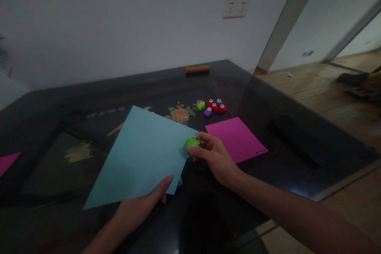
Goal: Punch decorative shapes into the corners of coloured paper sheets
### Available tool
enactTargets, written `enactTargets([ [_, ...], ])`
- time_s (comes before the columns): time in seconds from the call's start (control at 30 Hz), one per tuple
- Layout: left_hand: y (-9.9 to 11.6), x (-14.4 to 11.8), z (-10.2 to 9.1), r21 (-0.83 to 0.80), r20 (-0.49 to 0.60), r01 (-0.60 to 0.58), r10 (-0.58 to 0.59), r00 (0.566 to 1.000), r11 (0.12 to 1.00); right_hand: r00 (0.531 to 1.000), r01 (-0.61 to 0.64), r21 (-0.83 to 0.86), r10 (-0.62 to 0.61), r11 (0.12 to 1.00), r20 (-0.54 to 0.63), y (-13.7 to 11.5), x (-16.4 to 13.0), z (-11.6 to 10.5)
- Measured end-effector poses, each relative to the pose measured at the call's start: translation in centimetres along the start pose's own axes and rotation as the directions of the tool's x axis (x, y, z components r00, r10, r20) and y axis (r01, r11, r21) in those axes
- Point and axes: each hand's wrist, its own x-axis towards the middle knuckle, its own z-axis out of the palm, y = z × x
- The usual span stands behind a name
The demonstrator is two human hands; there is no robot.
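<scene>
A light blue paper sheet (139, 156) is held above the dark glass table (44, 127). My left hand (149, 202) grips the sheet's near corner, thumb on top. My right hand (212, 154) pinches a small green paper punch (192, 143) against the sheet's right edge. Just right of that hand a pink paper sheet (235, 137) lies flat, with a few small holes along its near right edge.
Several small punches (212, 106), green, red and purple, sit in a cluster behind the pink sheet. An orange cylinder (198, 69) lies at the table's far edge by the wall. Another pink sheet's corner (7, 162) shows at far left. Tiled floor lies right of the table.
</scene>
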Motion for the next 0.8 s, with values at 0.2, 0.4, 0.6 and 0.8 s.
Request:
enactTargets([
  [0.2, -0.2, 0.1, 0.1, -0.314, -0.176, 0.089, -0.150, 0.973, 0.945, 1.000, 0.000, -0.021, 0.000, 1.000, -0.012, -0.2, 0.1, 0.0],
  [0.4, -0.4, -0.1, 0.2, -0.462, -0.299, 0.110, -0.271, 0.915, 0.880, 1.000, 0.008, -0.031, -0.007, 0.999, 0.006, -0.3, 0.4, -0.3],
  [0.6, -0.5, 0.0, -0.1, -0.398, -0.250, 0.067, -0.178, 0.952, 0.915, 0.999, 0.032, -0.055, -0.030, 0.998, 0.027, -0.5, 0.6, -0.6],
  [0.8, 0.5, 0.3, -0.9, -0.276, -0.043, 0.045, -0.059, 0.997, 0.960, 0.999, 0.047, -0.058, -0.046, 0.997, 0.020, -0.6, 0.6, -0.6],
])
